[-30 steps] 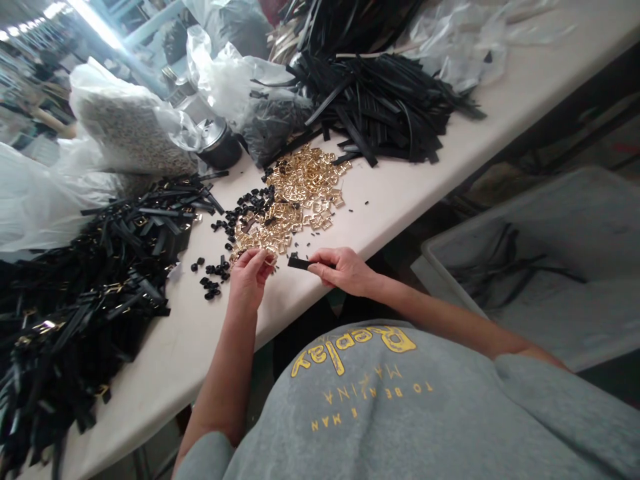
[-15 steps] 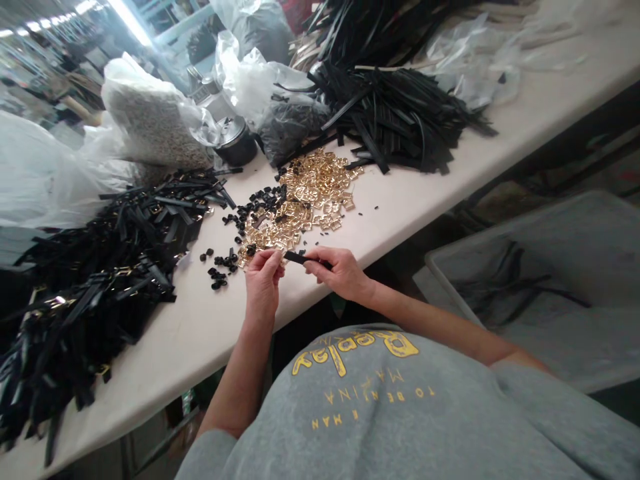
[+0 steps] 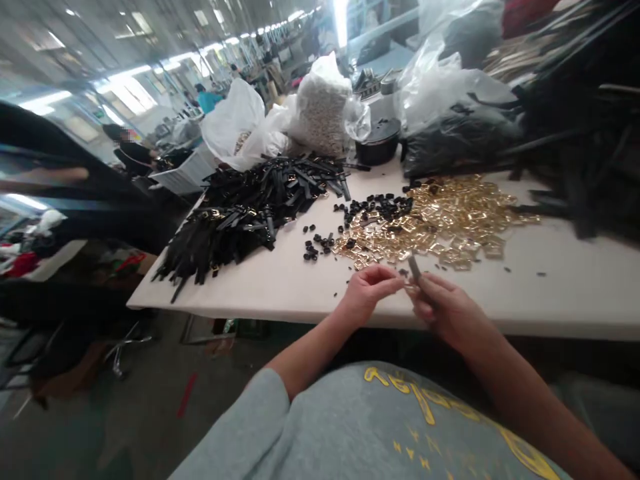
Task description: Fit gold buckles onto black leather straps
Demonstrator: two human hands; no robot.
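My left hand [image 3: 367, 290] and my right hand [image 3: 445, 310] meet just above the near edge of the white table [image 3: 280, 283]. The right hand is closed round a short black strap [image 3: 414, 268] whose end sticks up from the fingers. My left hand pinches something small at the strap's base; I cannot make it out. Directly behind the hands lies a spread of gold metal buckles [image 3: 440, 220]. Small black loops [image 3: 380, 207] lie scattered to the buckles' left.
A heap of black straps with gold fittings [image 3: 250, 213] covers the table's left part. More black straps [image 3: 585, 147] are piled at the right. Plastic bags [image 3: 320, 110] and a dark round pot [image 3: 379, 143] stand at the back. A person [image 3: 133, 153] sits far left.
The camera has swung left and lifted, so the workshop floor and far room now show. My hands have come together, and the strap now stands upright between them.
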